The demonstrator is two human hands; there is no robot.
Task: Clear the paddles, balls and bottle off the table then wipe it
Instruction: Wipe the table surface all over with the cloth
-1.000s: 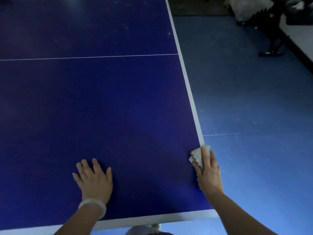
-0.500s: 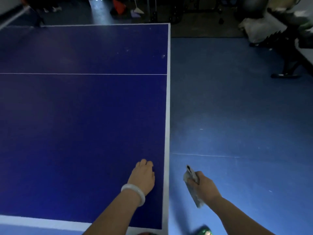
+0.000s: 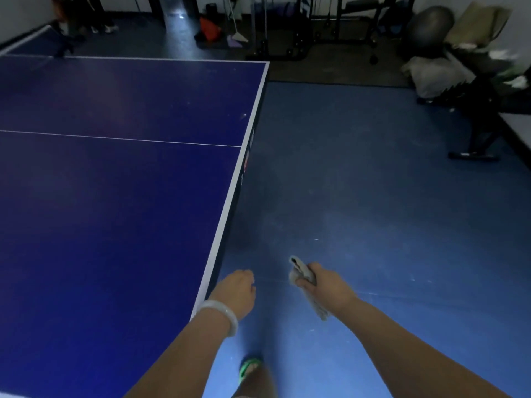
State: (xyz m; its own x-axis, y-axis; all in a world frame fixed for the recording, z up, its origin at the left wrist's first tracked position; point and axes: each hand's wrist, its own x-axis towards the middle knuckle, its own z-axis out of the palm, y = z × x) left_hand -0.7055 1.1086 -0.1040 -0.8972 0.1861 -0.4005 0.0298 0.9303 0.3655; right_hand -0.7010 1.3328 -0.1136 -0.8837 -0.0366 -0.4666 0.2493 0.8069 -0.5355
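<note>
Cloth [image 3: 305,278] clenched in right hand [image 3: 327,287], beside table [image 3: 224,208].

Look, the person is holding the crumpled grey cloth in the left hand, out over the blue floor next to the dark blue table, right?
Not quite. The crumpled grey cloth is gripped in the right hand, not the left. The left hand, the one with the pale bangle on its wrist, holds nothing. The head view shows this. The rest is right: the cloth is out over the blue floor, beside the dark blue table.
</note>
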